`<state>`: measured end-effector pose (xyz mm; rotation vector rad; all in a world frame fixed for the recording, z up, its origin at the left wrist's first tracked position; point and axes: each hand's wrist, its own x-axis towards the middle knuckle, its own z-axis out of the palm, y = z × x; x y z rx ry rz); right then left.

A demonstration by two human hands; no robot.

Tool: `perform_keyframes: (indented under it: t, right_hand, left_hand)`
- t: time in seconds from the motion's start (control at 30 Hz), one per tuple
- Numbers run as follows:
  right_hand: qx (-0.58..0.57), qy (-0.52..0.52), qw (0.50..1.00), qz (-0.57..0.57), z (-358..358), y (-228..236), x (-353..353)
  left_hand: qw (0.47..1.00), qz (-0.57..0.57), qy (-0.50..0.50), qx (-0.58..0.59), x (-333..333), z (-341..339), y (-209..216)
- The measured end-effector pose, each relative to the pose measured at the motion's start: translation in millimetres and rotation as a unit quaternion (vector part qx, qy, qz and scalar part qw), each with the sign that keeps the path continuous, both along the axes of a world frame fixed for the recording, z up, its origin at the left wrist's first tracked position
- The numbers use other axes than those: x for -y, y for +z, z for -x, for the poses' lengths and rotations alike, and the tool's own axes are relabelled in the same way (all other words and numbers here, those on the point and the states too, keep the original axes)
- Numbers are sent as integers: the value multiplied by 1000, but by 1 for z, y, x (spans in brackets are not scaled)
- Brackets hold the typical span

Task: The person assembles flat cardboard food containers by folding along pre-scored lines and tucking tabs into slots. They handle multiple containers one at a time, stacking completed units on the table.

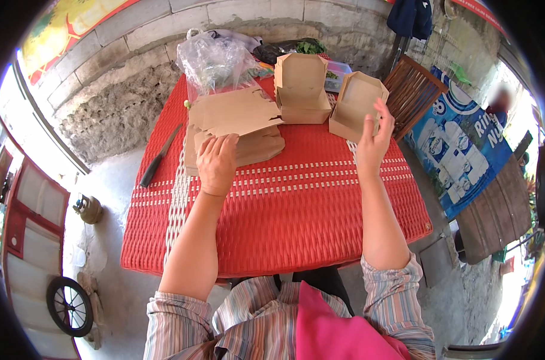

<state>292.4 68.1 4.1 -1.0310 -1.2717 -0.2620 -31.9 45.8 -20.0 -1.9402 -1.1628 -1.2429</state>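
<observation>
My left hand (217,163) is closed on the near edge of a flat, unfolded cardboard box (239,113), its fingers curled over the board. More flat brown cardboard (257,149) lies beneath that sheet. My right hand (375,138) is raised with fingers apart and nothing between them. It is in front of a folded cardboard box (345,123) with its lid up, partly covering that box's right side; whether they touch I cannot tell. A second folded box (305,114), also with a raised lid, stands just to its left.
A knife (157,161) with a dark handle lies near the left edge of the red woven table (284,222). Behind the cardboard sits a clear plastic bag (215,63). A clear plastic container (338,72) and a wooden chair (413,90) are at the back right.
</observation>
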Motion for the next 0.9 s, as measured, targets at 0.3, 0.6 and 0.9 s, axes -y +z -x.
perform_keyframes:
  t: [0.3, 0.6, 0.9]
  right_hand:
    - [392, 171, 888, 169, 41, -7, 175]
    - [369, 165, 889, 214, 37, -67, 199]
    - [96, 158, 962, 200, 33, -64, 193]
  left_hand:
    - [970, 156, -136, -125, 151, -55, 1]
    - [963, 249, -95, -40, 190, -76, -40]
    - [989, 98, -80, 76, 195, -68, -26]
